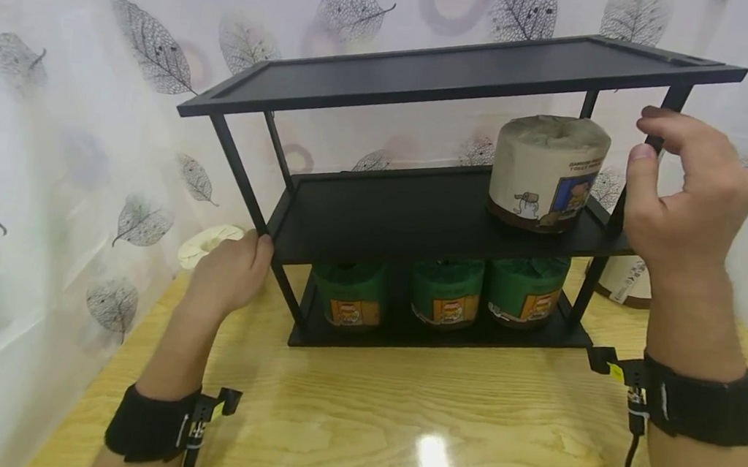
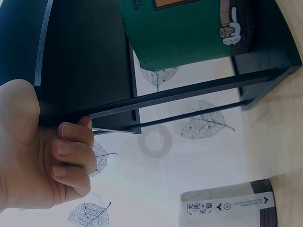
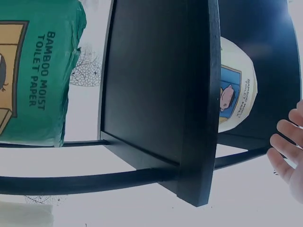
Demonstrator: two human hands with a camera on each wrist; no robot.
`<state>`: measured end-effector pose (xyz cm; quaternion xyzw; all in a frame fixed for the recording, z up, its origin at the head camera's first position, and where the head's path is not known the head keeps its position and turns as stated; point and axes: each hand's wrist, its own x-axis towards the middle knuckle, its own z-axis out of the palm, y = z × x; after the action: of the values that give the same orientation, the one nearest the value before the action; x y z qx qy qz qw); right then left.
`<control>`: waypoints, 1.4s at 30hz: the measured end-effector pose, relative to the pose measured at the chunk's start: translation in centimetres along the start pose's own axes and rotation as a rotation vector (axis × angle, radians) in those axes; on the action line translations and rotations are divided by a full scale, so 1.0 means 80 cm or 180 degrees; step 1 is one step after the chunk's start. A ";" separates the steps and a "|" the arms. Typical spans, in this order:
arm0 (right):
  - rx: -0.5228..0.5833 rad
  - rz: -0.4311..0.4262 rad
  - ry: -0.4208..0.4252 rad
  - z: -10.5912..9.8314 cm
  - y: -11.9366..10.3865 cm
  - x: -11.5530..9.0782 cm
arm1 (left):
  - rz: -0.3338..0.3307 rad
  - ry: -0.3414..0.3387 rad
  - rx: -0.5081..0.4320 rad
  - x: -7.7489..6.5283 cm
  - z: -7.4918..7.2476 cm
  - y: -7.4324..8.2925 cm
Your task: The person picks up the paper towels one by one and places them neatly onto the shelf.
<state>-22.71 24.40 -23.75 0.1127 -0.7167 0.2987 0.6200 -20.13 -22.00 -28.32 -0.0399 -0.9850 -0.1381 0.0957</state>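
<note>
A black three-tier shelf rack [image 1: 376,204] stands on the wooden table. At its front left corner my left hand [image 1: 229,273] grips the middle tier beside the post; its fingers curl under the edge in the left wrist view. By the right front post, above the middle tier, my right hand [image 1: 701,186] is raised with thumb and fingers spread, holding nothing. A white-wrapped toilet paper roll [image 1: 543,173] sits on the right part of the middle tier. On the bottom tier are three green-wrapped rolls: left [image 1: 349,294], middle [image 1: 447,294] and right [image 1: 527,293].
Behind the rack's left side is a pale roll [image 1: 198,245] on the table [image 1: 360,408]. Another pale roll [image 1: 627,279] stands beyond the right posts, partly hidden by my right arm. A leaf-patterned curtain [image 1: 91,138] hangs behind and to the left.
</note>
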 end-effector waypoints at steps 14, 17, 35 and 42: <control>-0.0175 0.0380 0.0393 -0.002 0.012 0.012 | -0.0028 0.0049 -0.0018 -0.003 -0.003 -0.002; -0.0220 0.0455 0.0295 -0.005 0.028 0.013 | -0.0028 0.0047 -0.0017 -0.002 -0.003 -0.002; -0.1184 0.2092 -0.1920 -0.028 0.096 0.010 | -0.0014 0.0031 0.0008 0.003 -0.005 0.002; -0.1324 0.2074 -0.2733 -0.020 0.130 -0.004 | -0.0009 -0.0033 -0.0011 0.003 -0.004 0.000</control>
<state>-26.87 33.53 -26.94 -0.1270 -0.9455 0.2545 0.1587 -20.31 -22.09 -28.00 -0.0394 -0.9853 -0.1398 0.0904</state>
